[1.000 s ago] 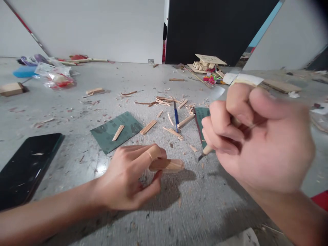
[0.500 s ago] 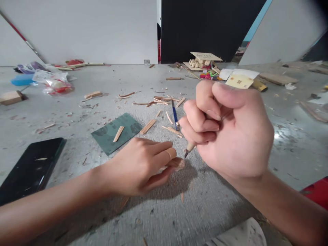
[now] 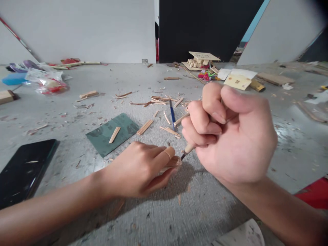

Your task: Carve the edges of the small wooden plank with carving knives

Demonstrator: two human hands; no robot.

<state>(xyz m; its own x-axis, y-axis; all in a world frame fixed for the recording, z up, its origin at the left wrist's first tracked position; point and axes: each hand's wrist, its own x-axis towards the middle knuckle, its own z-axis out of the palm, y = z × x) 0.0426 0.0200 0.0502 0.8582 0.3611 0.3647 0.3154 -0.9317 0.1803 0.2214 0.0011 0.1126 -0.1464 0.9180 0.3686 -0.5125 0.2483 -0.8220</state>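
My left hand [image 3: 146, 169] is closed on a small piece of wood [image 3: 175, 162], keeping it low over the grey tabletop. Only the right end of the wood shows past my fingers. My right hand [image 3: 230, 133] is a fist around a carving knife [image 3: 189, 148] with a pale wooden handle. Its dark metal tip points down and left and meets the end of the wood, or nearly so. Most of the handle is hidden in my palm. Beyond my left hand lies a green sheet [image 3: 102, 131] with a wood strip [image 3: 114, 135] on it.
A black phone [image 3: 24, 171] lies at the left. Wood slivers [image 3: 145, 126] and a blue tool [image 3: 172, 114] are scattered ahead. Farther back stand a small wooden model [image 3: 203, 58], plastic bags [image 3: 47, 82] and a wood board [image 3: 275, 79]. White and black panels [image 3: 200, 27] border the rear.
The knife tip has moved slightly left and down, closer to the wood's end. My right hand has shifted a little right. The whole view has drifted slightly, so background things sit farther left.
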